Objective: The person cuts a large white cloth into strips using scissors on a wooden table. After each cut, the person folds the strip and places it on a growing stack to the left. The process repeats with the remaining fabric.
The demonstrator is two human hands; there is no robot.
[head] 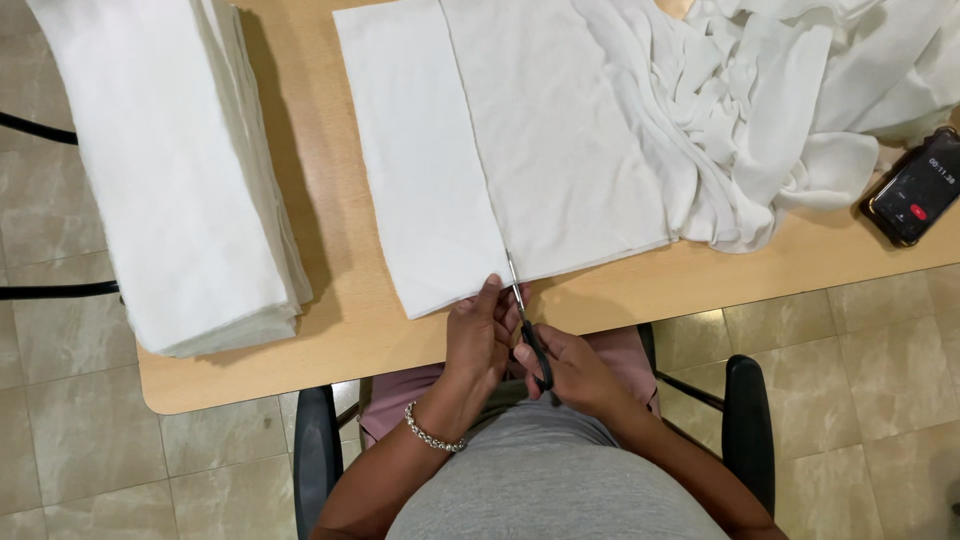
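Note:
My right hand [572, 372] grips black-handled scissors [524, 318] whose blades point away from me at the near edge of a flat white cloth [560, 150]. The blades sit right at the line between that cloth and a white rectangular piece [415, 170] beside it on the left. My left hand [478, 335] rests its fingers on the near edge of that left piece, next to the blades. A beaded bracelet circles my left wrist.
A thick stack of folded white cloths [175, 170] lies on the left of the wooden table [330, 340]. Crumpled white fabric [790, 100] piles up at the right. A phone [915, 187] lies near the right edge. I sit in a black-armed chair [748, 420].

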